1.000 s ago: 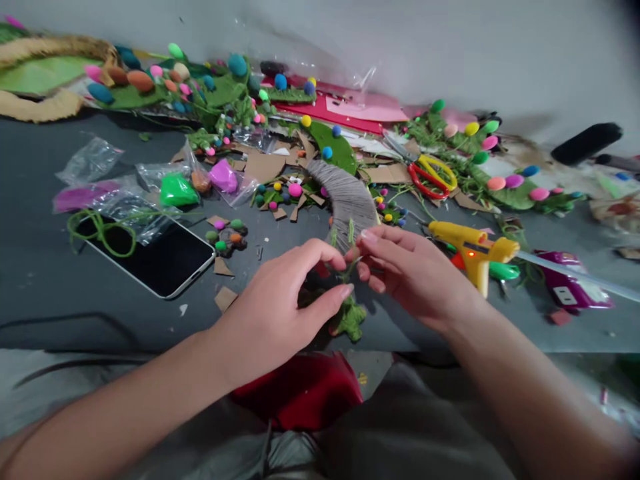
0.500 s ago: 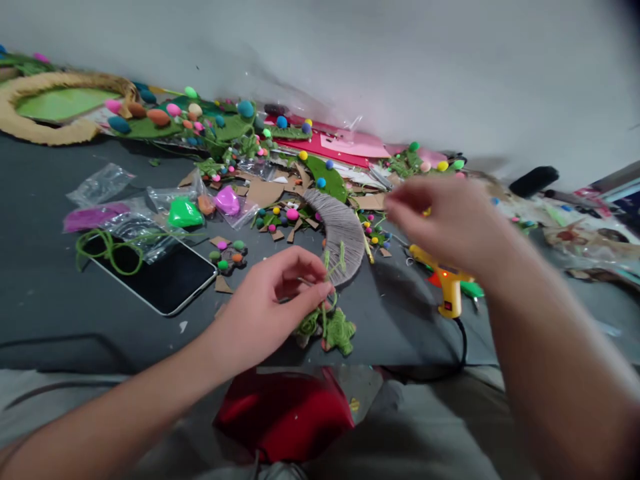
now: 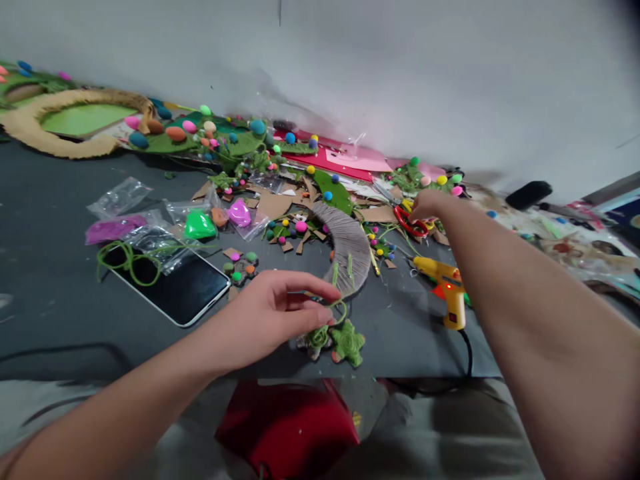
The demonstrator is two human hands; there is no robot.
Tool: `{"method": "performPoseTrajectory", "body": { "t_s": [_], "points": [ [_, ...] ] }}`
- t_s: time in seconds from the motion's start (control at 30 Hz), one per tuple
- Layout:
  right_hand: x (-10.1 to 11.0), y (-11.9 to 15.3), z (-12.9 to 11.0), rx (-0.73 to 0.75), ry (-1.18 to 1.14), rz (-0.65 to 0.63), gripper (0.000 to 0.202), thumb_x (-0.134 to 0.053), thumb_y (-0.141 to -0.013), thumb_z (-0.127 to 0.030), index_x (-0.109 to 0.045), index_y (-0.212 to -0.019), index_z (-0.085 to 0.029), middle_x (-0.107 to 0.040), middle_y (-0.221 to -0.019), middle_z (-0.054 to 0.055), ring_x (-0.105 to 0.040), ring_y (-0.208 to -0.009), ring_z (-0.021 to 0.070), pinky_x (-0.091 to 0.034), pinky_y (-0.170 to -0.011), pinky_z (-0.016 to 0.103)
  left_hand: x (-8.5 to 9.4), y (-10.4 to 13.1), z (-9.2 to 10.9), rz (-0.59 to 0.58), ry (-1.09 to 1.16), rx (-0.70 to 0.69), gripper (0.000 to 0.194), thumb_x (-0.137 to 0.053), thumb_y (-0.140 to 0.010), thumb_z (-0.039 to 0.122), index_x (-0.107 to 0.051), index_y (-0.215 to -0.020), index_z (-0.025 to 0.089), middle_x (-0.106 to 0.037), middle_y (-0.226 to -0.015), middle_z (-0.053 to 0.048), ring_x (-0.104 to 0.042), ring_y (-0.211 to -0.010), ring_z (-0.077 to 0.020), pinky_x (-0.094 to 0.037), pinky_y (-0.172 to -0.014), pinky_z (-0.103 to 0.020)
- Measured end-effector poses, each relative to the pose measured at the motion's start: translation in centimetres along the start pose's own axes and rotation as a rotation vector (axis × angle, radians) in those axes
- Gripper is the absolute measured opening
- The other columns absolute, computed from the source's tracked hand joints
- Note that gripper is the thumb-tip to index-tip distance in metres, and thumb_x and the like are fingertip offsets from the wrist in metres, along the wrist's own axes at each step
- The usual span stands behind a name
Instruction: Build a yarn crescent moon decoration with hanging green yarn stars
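My left hand (image 3: 295,310) is pinched on green yarn (image 3: 344,312) at the lower tip of a grey yarn-wrapped crescent (image 3: 353,250). Two green yarn stars, the clearer one (image 3: 349,343) on the right, lie just below its fingertips. At the right back, my right hand (image 3: 429,205) has its fingers closed at the handles of red-handled scissors (image 3: 411,221) and yellow-handled scissors (image 3: 406,204); which pair it grips is hard to tell. A yellow glue gun (image 3: 450,287) with a lit red light stands below that hand.
A phone (image 3: 175,293) lies at the left under green yarn and plastic bags. Colored clay (image 3: 200,225) sits behind it. Cardboard scraps (image 3: 273,205), felt leaves and small balls spread along the wall. A beige ring (image 3: 30,127) lies far left. A red object (image 3: 287,427) is below the table edge.
My right hand has reached forward to the scissors at the back, which now show beside its fingers. My left hand stays near the crescent's tip. The view has shifted slightly.
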State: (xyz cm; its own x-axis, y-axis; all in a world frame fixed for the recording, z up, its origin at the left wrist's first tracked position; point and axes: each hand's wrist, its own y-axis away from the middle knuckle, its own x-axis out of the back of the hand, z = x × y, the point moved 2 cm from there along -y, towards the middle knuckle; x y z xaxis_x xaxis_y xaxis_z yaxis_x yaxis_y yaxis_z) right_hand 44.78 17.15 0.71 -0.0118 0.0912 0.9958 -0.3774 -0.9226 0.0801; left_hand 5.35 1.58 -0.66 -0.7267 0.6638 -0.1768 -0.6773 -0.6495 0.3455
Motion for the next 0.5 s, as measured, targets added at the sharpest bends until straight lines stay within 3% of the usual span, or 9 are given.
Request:
{"method": "performPoseTrajectory", "body": {
  "t_s": [0.07,0.17,0.27,0.37,0.43,0.5],
  "points": [
    [-0.3,-0.3,0.4,-0.020,0.090,-0.110,0.037,-0.053,-0.103,-0.038,-0.060,-0.131,-0.014,-0.062,-0.130,0.011,-0.065,-0.112,0.0222,-0.055,-0.095,0.045,0.3,-0.1,0.0,0.006,0.040,-0.014,0.030,-0.082,-0.082,0.034,-0.076,-0.109,0.023,-0.079,-0.089,-0.002,-0.072,-0.088,-0.0145,-0.053,-0.074,-0.020],
    [0.4,-0.6,0.9,-0.018,0.177,-0.124,0.039,-0.057,-0.101,-0.038,-0.059,-0.132,-0.014,-0.062,-0.132,0.011,-0.065,-0.112,0.0225,-0.056,-0.095,0.045,0.8,0.1,0.1,0.033,0.072,-0.017,0.030,-0.083,-0.082,0.031,-0.075,-0.110,0.023,-0.079,-0.088,-0.001,-0.073,-0.089,-0.0137,-0.054,-0.076,-0.018],
    [2.3,-0.6,1.4,-0.008,0.193,-0.079,0.038,-0.060,-0.099,-0.038,-0.062,-0.127,-0.012,-0.064,-0.128,0.012,-0.065,-0.112,0.0227,-0.055,-0.096,0.046,1.3,0.2,0.7,0.067,0.053,-0.041,0.025,-0.082,-0.083,0.029,-0.075,-0.106,0.022,-0.079,-0.090,-0.002,-0.074,-0.088,-0.0143,-0.057,-0.074,-0.018],
    [4.1,-0.6,1.8,0.008,0.128,-0.002,0.039,-0.070,-0.092,-0.037,-0.070,-0.104,0.000,-0.068,-0.115,0.022,-0.063,-0.113,0.0306,-0.049,-0.098,0.052,1.7,0.2,1.3,0.113,0.017,-0.083,0.019,-0.081,-0.083,0.030,-0.076,-0.099,0.020,-0.079,-0.090,-0.003,-0.074,-0.085,-0.0144,-0.059,-0.073,-0.018],
    [4.7,-0.7,2.1,0.038,0.041,0.054,0.044,-0.060,-0.098,-0.038,-0.070,-0.096,0.004,-0.067,-0.112,0.024,-0.062,-0.113,0.0316,-0.046,-0.100,0.053,1.7,0.2,1.6,0.134,0.005,-0.096,0.018,-0.081,-0.083,0.030,-0.076,-0.096,0.019,-0.078,-0.088,-0.003,-0.074,-0.085,-0.0145,-0.059,-0.073,-0.019],
    [4.7,-0.5,2.2,0.119,-0.091,0.121,0.044,-0.046,-0.105,-0.038,-0.070,-0.107,-0.001,-0.066,-0.118,0.016,-0.064,-0.113,0.0264,-0.049,-0.100,0.047,1.6,0.1,1.6,0.127,0.009,-0.096,0.017,-0.080,-0.084,0.031,-0.075,-0.095,0.019,-0.078,-0.088,-0.003,-0.073,-0.084,-0.0144,-0.059,-0.074,-0.019]
  ]
}}
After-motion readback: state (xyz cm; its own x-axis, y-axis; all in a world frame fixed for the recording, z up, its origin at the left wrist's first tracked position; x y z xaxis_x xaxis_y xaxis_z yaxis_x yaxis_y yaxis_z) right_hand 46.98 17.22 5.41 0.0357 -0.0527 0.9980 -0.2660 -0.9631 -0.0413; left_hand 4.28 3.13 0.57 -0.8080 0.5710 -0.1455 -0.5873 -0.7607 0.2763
